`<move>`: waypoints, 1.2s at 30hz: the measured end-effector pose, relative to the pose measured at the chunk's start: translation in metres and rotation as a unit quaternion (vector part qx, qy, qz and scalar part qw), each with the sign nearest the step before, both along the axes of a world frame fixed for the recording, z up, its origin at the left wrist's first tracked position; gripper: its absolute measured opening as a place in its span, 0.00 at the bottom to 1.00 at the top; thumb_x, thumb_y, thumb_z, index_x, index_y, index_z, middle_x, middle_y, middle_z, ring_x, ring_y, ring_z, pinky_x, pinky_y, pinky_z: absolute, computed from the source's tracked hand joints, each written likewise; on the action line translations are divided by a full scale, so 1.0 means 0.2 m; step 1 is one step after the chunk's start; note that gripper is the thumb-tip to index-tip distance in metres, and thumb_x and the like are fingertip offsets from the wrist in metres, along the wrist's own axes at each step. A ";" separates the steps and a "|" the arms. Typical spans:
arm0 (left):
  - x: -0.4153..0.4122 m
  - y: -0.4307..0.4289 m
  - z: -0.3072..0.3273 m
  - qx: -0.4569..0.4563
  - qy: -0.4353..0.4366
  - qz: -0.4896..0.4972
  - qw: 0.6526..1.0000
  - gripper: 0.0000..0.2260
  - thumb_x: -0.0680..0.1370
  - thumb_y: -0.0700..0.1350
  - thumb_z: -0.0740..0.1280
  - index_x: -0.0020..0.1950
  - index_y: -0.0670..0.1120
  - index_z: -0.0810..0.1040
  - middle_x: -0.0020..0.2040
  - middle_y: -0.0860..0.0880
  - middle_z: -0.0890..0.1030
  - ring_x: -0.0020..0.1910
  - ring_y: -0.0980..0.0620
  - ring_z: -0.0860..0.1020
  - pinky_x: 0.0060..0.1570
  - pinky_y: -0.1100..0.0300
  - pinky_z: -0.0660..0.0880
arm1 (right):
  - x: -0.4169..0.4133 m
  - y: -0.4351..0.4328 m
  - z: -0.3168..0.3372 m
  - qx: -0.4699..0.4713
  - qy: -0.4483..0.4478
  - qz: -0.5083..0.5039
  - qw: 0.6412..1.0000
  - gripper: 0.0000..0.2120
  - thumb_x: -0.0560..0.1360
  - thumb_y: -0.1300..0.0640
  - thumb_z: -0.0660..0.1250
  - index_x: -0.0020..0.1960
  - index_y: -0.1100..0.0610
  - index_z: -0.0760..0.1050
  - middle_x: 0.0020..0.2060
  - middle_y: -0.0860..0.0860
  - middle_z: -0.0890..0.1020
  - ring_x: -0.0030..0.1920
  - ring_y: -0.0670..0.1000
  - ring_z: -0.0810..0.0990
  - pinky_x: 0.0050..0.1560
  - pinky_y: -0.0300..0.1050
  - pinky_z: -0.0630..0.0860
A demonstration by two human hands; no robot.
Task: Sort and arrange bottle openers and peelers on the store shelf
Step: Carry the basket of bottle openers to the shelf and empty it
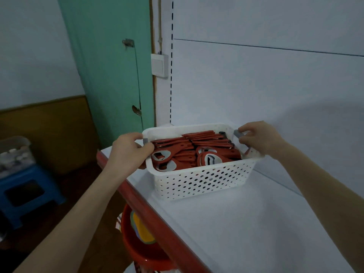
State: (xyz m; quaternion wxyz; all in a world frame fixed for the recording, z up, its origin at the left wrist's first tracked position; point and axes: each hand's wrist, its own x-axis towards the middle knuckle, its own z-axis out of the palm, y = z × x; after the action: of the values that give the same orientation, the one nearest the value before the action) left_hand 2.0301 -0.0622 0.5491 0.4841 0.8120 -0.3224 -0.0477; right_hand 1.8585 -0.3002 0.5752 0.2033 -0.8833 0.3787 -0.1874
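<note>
A white perforated plastic basket (202, 180) stands at the left end of the white shelf (246, 229), close to the back panel. It is filled with several red bottle openers (189, 154) with metal heads, stacked flat. My left hand (130, 150) grips the grey handle on the basket's left end. My right hand (258, 137) grips the grey handle on its right end. No peelers are visible.
The shelf has a red front edge (157, 223). Below it sits a red basin (137, 247) holding colourful items. A blue stool (25, 194) stands on the floor at left with a box of pale items behind it. A green door (110, 71) and wall switch (160, 65) lie beyond.
</note>
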 end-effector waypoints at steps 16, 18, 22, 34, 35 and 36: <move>-0.04 -0.02 -0.03 -0.077 0.066 -0.052 0.994 0.06 0.76 0.40 0.66 0.49 0.50 0.74 0.35 0.48 0.81 0.28 0.57 0.80 0.28 0.66 0.77 | -0.01 -0.08 -0.03 0.154 -0.101 -0.017 0.983 0.12 0.71 0.72 0.66 0.53 0.64 0.74 0.32 0.59 0.79 0.21 0.44 0.77 0.24 0.36 0.76; -0.11 -0.01 -0.03 -0.084 0.066 -0.058 0.993 0.06 0.76 0.41 0.66 0.50 0.51 0.74 0.36 0.45 0.82 0.33 0.51 0.82 0.35 0.58 0.80 | -0.06 -0.08 -0.02 0.153 -0.113 -0.019 0.982 0.12 0.71 0.72 0.67 0.54 0.64 0.74 0.32 0.59 0.79 0.21 0.43 0.77 0.24 0.35 0.76; -0.28 0.01 -0.01 -0.097 0.062 -0.077 0.990 0.08 0.76 0.43 0.66 0.54 0.51 0.73 0.38 0.43 0.82 0.38 0.47 0.82 0.38 0.56 0.81 | -0.22 -0.08 0.00 0.158 -0.116 -0.015 0.981 0.14 0.71 0.71 0.67 0.55 0.63 0.74 0.35 0.59 0.80 0.23 0.43 0.79 0.27 0.36 0.77; -0.93 0.03 -0.02 -0.132 0.091 -0.029 0.987 0.15 0.77 0.43 0.66 0.62 0.42 0.71 0.42 0.44 0.82 0.41 0.50 0.81 0.39 0.60 0.80 | -0.77 -0.10 0.01 0.211 -0.143 0.022 0.967 0.13 0.70 0.73 0.67 0.53 0.64 0.75 0.38 0.57 0.79 0.26 0.46 0.80 0.26 0.36 0.77; -0.96 0.03 -0.01 -0.136 0.084 -0.024 0.987 0.16 0.76 0.42 0.66 0.64 0.42 0.71 0.43 0.42 0.82 0.42 0.48 0.81 0.42 0.56 0.79 | -0.80 -0.10 0.01 0.218 -0.163 0.026 0.962 0.13 0.71 0.73 0.66 0.54 0.64 0.74 0.39 0.58 0.79 0.27 0.46 0.80 0.26 0.37 0.77; -0.99 0.03 0.00 -0.139 0.076 -0.020 0.987 0.17 0.76 0.42 0.66 0.64 0.42 0.70 0.44 0.41 0.82 0.42 0.47 0.81 0.44 0.54 0.79 | -0.81 -0.09 0.01 0.224 -0.181 0.028 0.957 0.14 0.72 0.73 0.66 0.56 0.64 0.73 0.41 0.59 0.79 0.29 0.47 0.80 0.27 0.38 0.78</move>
State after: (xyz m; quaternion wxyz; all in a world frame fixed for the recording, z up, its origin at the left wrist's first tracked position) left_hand 1.8323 -0.0557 0.5490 0.6147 0.7240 -0.3041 -0.0737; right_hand 1.6956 -0.3184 0.5775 0.4660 -0.7769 0.3428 -0.2486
